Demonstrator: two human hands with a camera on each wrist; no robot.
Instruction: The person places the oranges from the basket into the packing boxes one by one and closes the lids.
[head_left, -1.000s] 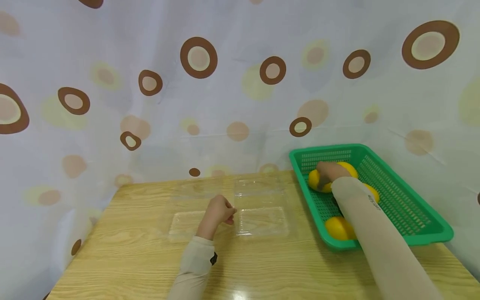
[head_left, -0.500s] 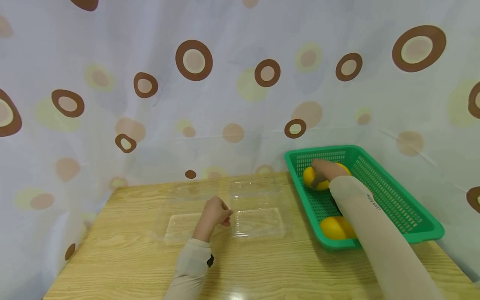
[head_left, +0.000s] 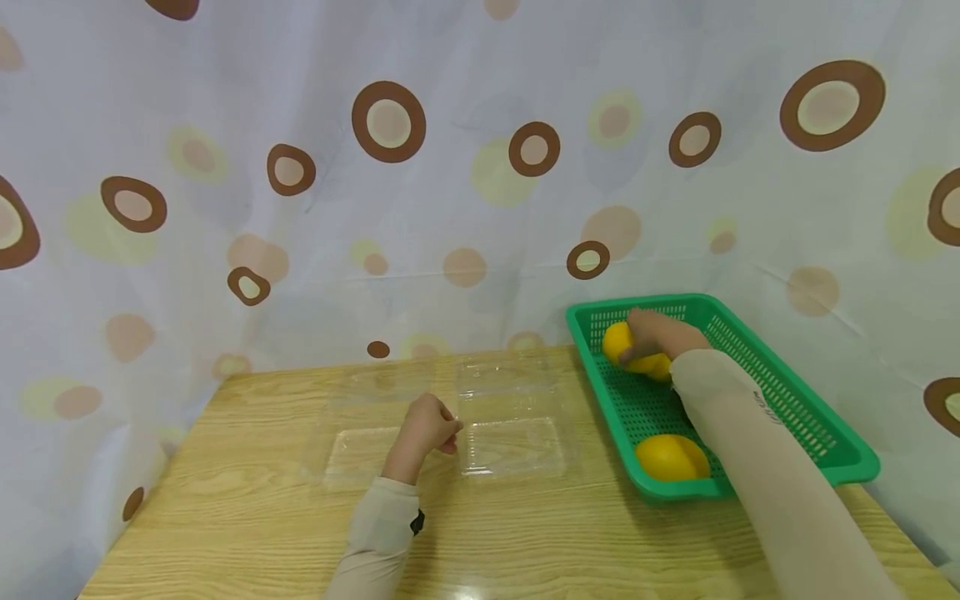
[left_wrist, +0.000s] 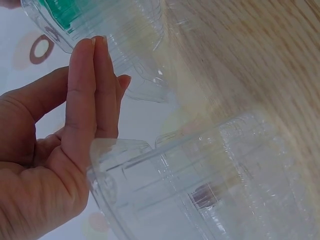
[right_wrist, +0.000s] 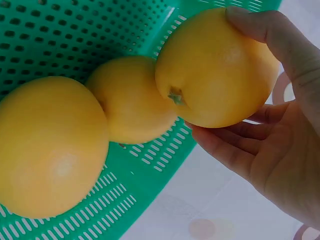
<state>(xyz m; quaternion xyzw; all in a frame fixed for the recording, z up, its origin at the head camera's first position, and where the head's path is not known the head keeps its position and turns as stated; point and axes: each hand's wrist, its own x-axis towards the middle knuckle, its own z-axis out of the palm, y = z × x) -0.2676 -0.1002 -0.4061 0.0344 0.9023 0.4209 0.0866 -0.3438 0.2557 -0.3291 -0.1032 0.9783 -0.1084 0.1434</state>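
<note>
In the head view my right hand [head_left: 660, 333] grips an orange [right_wrist: 215, 70] at the far left end of the green basket [head_left: 821, 392]. The right wrist view shows the thumb on top and the fingers beneath the fruit, its green stem end visible. Another orange [right_wrist: 132, 100] lies right beside it, and a third orange [right_wrist: 50, 150] is nearer that camera. My left hand [head_left: 431, 423] is at the inner edge of a clear plastic container [head_left: 517, 446]. In the left wrist view the fingers are held together at its rim, thumb tip hidden behind them.
A second clear container [head_left: 360, 450] stands just left of the first, close to my left wrist. More oranges [head_left: 671, 458] lie at the basket's near end. The wooden table [head_left: 525, 542] meets a patterned curtain [head_left: 450, 208] at the back.
My right hand has drawn the gripped orange slightly up within the basket, and its fingers now wrap it more clearly. The left hand stays at the container's edge. The head view has shifted a little.
</note>
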